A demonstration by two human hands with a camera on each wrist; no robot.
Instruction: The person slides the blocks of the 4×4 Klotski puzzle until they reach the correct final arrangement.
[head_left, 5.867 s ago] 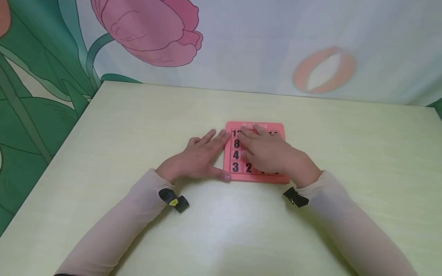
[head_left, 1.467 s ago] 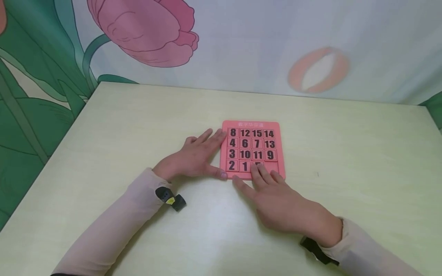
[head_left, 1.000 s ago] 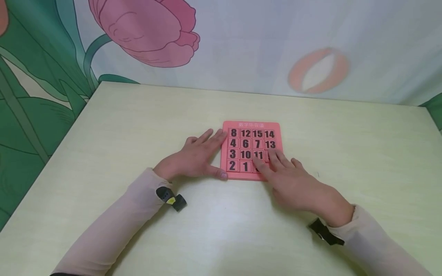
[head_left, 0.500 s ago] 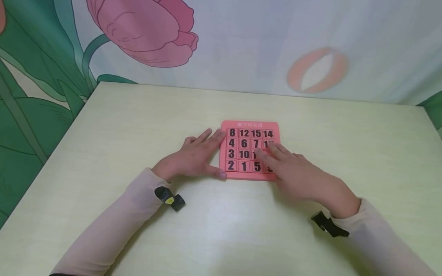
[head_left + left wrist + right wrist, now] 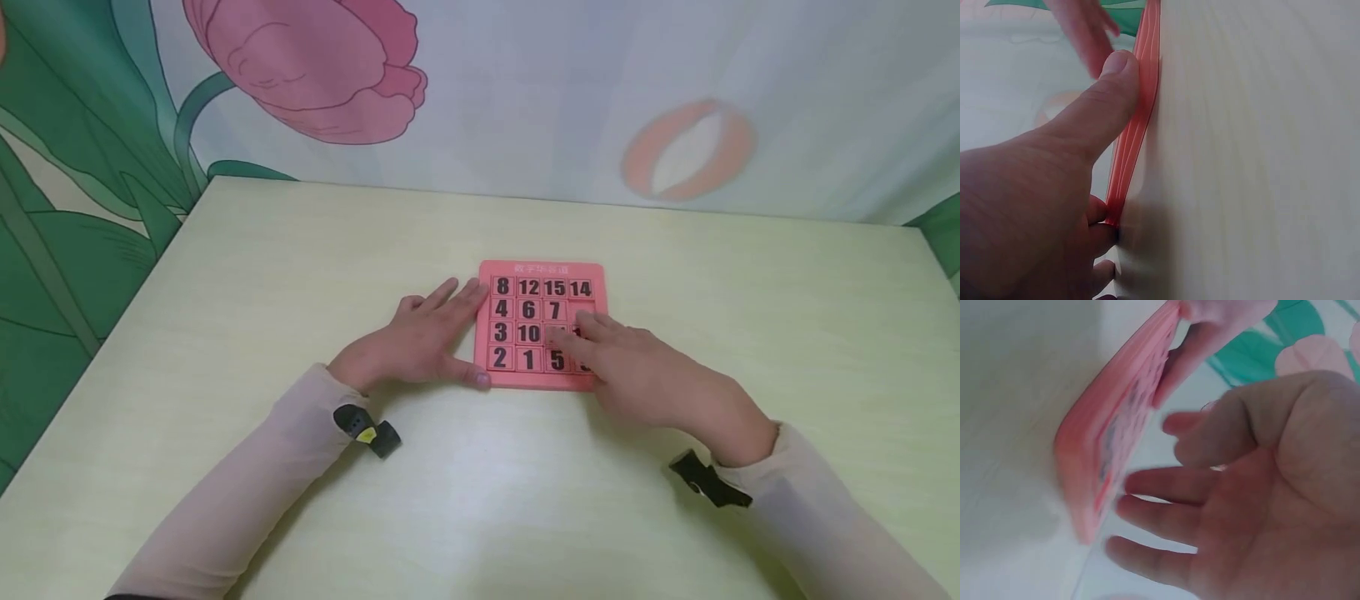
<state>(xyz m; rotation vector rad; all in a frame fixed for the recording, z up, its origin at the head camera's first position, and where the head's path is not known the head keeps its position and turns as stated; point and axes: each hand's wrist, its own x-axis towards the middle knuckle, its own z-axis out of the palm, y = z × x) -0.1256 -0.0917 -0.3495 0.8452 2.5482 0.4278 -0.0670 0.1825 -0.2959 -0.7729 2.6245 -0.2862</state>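
A pink number sliding puzzle point(image 5: 540, 382) lies flat on the table, its tiles in rows and columns. The left hand point(image 5: 420, 337) rests against its left side, fingers spread and the thumb touching the near left corner. In the left wrist view, that thumb point(image 5: 1094, 109) lies on the puzzle's rim. The right hand point(image 5: 652, 367) reaches over the right side, fingertips on or just above the tiles. They partly cover the 11, the 13 and the 9. A gap shows under the 14 point(image 5: 581, 288). The right wrist view shows the right fingers point(image 5: 1160, 515) loosely extended beside the puzzle's face.
The pale table point(image 5: 300, 250) spreads around the puzzle. A curtain point(image 5: 540, 108) printed with flowers and leaves hangs behind it. Each sleeve carries a black wrist device, one on the left point(image 5: 367, 429) and one on the right point(image 5: 708, 479).
Several tiles have shifted since the oldest frame. Most recently the 9 has slid down to the bottom right, then the 13 down after it. The right hand moved up the right column; the left stayed.
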